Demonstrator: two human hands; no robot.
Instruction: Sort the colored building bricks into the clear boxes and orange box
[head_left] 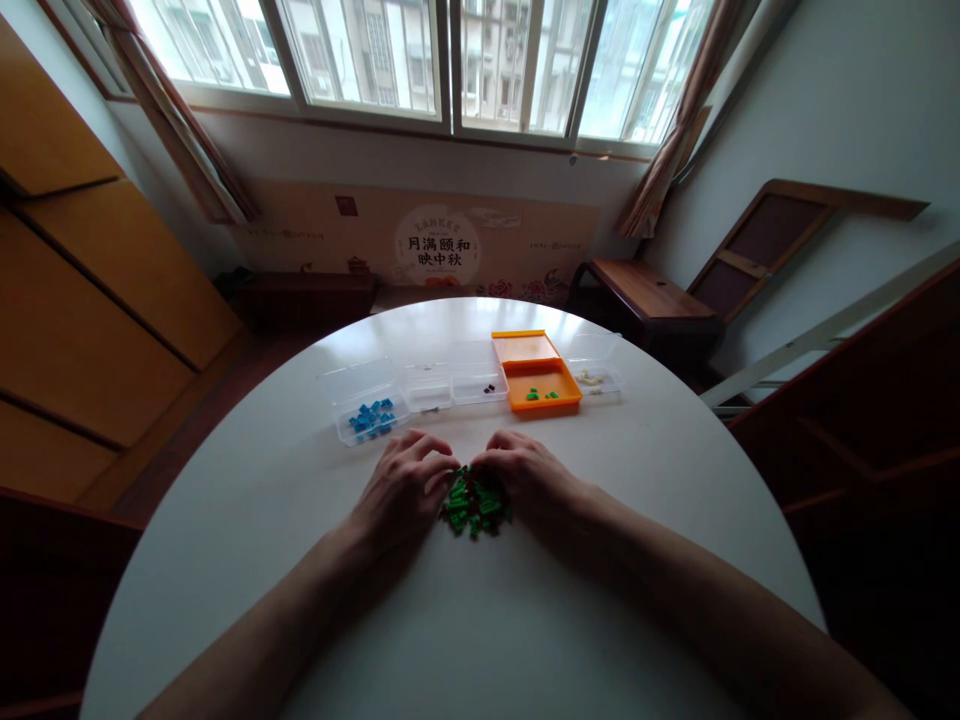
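Note:
A small pile of green and dark brown toy building bricks [480, 505] lies on the white round table. My left hand [405, 478] rests at the pile's left side, its thumb and forefinger curled together at the upper edge. From the other side my right hand [531, 478] reaches in, fingers bent and fingertips pressed close. A small green piece shows between the two sets of fingertips, but what each hand grips is too small to make out. Beyond the hands, an open orange box [545, 385] contains a few green bricks.
Left of the orange box stand a clear box with blue bricks [371, 418], another clear box [429, 388], and one with a few dark bricks [489, 388]. A clear box with pale pieces [592, 380] is at its right. The table's curved edge lies beyond.

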